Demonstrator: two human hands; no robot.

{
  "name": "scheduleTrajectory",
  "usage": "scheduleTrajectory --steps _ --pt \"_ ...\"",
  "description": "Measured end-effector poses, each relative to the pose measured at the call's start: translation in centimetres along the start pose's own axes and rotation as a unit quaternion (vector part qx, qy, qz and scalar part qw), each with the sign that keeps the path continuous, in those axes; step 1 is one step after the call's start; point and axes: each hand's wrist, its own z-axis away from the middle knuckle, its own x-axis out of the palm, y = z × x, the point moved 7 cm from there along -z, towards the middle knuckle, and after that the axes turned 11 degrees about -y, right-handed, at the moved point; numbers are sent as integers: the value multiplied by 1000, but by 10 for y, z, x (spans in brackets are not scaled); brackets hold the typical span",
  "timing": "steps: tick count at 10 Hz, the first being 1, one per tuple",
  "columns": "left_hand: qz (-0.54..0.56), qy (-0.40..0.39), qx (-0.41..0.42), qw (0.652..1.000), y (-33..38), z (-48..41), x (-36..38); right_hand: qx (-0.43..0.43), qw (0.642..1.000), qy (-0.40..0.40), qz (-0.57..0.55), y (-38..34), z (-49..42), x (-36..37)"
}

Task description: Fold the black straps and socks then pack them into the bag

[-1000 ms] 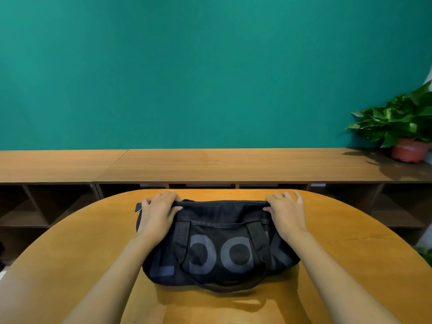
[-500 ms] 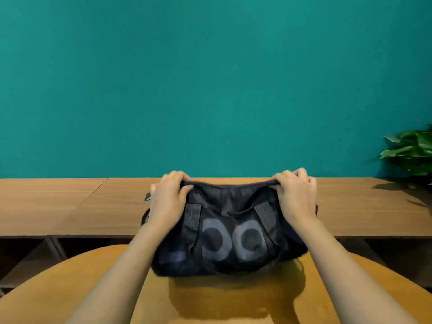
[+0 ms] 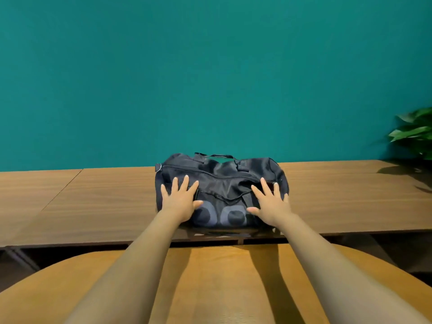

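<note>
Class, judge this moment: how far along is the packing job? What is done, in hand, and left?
Done, it seems: no loose straps or socks show, and the black bag sits, apparently zipped, on the long wooden shelf. In hand: the left hand and right hand rest flat on its front, fingers straight. Left: probably only letting go.

You have one view only, a wide-angle camera worn on your head. It faces forward and tilts only slightly down, square on to the bag (image 3: pixel 222 183), which sits mid-frame where your outstretched left hand (image 3: pixel 180 202) and right hand (image 3: pixel 271 204) reach it. Nearer than the bag, the round table (image 3: pixel 222 277) lies close under the lens along the bottom edge. Behind the bag, the green wall (image 3: pixel 210 78) fills the upper half. Far right of the bag, the frame edge cuts a plant (image 3: pixel 413 134).
</note>
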Motion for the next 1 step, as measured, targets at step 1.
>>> scheduleTrajectory --steps 1 --pt "-16 5 -7 1000 3 5 -8 6 1000 17 14 -1 5 -10"
